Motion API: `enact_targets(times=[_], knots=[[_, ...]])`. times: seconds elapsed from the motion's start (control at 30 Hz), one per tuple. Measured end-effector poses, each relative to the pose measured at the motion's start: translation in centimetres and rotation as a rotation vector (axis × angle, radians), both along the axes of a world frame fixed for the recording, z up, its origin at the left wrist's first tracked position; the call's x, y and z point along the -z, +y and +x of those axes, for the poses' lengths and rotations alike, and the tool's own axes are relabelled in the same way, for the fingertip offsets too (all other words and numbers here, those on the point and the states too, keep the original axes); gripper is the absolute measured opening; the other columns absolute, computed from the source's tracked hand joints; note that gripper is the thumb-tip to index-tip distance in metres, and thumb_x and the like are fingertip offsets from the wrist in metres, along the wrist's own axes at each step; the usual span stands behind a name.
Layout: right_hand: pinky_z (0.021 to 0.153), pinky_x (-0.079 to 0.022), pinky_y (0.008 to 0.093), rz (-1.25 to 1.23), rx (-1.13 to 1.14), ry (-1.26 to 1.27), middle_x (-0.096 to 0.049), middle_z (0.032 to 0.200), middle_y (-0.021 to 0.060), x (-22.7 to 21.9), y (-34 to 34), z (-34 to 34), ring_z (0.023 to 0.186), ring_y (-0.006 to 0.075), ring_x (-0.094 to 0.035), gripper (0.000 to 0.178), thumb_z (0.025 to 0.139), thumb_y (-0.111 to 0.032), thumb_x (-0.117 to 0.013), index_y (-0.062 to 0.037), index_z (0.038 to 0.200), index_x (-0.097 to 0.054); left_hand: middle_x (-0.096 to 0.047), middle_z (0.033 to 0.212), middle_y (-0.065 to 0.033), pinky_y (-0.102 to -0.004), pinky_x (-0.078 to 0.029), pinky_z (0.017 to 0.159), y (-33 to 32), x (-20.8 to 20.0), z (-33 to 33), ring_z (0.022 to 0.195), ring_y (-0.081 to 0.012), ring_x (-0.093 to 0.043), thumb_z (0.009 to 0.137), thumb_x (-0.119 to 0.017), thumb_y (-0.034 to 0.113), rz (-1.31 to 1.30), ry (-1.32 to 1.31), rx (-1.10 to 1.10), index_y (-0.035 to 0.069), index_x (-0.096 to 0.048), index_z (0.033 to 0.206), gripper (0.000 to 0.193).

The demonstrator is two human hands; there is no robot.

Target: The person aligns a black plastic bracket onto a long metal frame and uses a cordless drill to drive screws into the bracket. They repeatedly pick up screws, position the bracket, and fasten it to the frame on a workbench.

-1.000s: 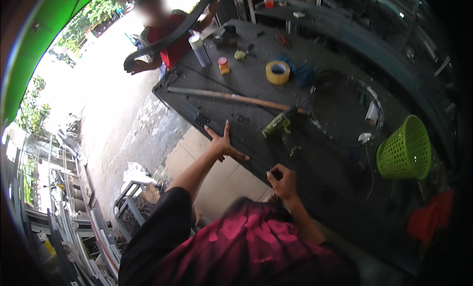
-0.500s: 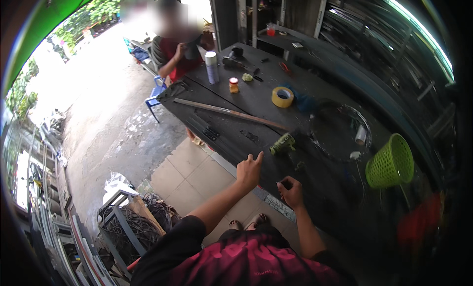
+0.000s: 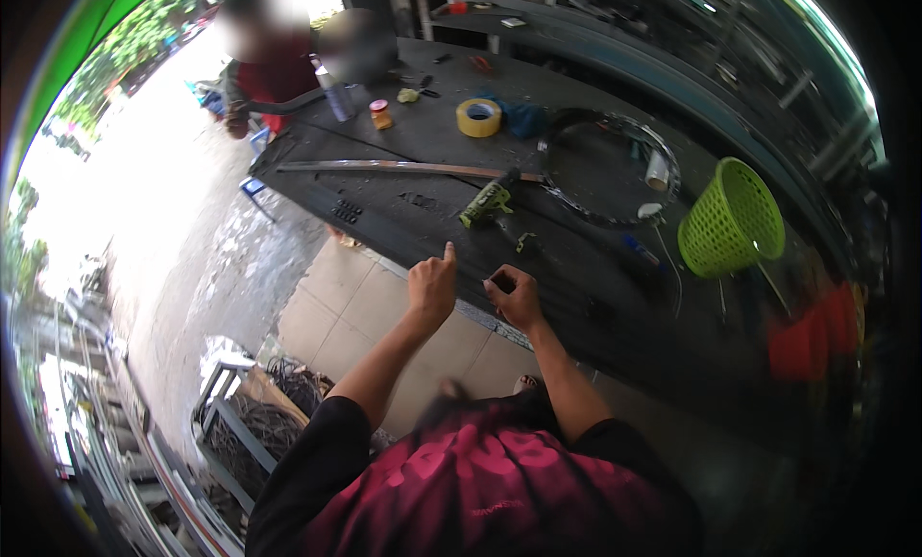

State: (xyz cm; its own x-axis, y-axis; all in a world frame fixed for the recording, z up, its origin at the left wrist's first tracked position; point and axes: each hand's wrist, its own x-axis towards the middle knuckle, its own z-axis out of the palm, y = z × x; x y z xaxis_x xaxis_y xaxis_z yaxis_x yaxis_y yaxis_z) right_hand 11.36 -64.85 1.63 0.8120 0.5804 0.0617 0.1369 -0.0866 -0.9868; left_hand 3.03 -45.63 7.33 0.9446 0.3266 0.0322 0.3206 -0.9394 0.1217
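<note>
Near the centre of the frame, we are holding our left hand [image 3: 432,288] by the near edge of the worktop [image 3: 595,269], its index finger pointing up the frame while its other fingers are resting curled; whether they are enclosing anything, we cannot tell. Just to its right, our right hand [image 3: 516,296] is forming a narrow ring with thumb and index finger, and we cannot tell whether something small is sitting between the tips. Above both hands, the green-and-black tool [image 3: 482,205] is lying on the worktop, near the left fingertip; any marks on its casing are showing too small for us to read. Along the bottom, we are wearing a black and dark pink shirt [image 3: 480,480] that is carrying large pink lettering and a smaller line beneath, both bending with the cloth. Toward the upper left, a tall canister [image 3: 336,98] and a small pink-lidded jar [image 3: 382,117] are standing, their labels blurring beyond reading. Right of them, a yellow tape roll [image 3: 478,130] is lying flat; below it, a long metal strip [image 3: 384,165] is stretching leftward. At the right, a green basket [image 3: 725,226] is standing.
</note>
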Motion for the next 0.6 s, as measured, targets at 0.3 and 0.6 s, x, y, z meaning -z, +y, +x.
enact_targets(times=[0.3, 0.6], knots=[[0.062, -0.051, 0.0277, 0.143, -0.166, 0.087, -0.073, 0.078, -0.0015, -2.5, -7.9, 1.2, 0.069, 0.0047, -0.066, 0.016, 0.103, -0.015, -0.083, -0.0032, 0.096, -0.075, -0.078, 0.085, -0.025, -0.0563, -0.065, 0.08, -6.1, -1.2, 2.4, 0.088, -0.0447, -0.082, 0.102, -0.081, 0.049, -0.145, 0.265, -0.061, 0.006, -0.022, 0.184, 0.11], [0.061, -0.052, 0.0257, 0.017, -0.046, 0.116, -0.072, 0.079, -0.0006, -3.8, -25.2, 3.4, 0.068, 0.0052, -0.067, 0.014, 0.106, -0.011, -0.082, -0.0036, 0.099, -0.074, -0.082, 0.127, -0.0316, -0.0809, 0.008, 0.134, -10.7, -0.4, 4.8, 0.148, -0.0508, -0.064, 0.066, -0.06, 0.117, -0.16, 0.691, -0.109, 0.011, 0.008, 0.186, 0.174]])
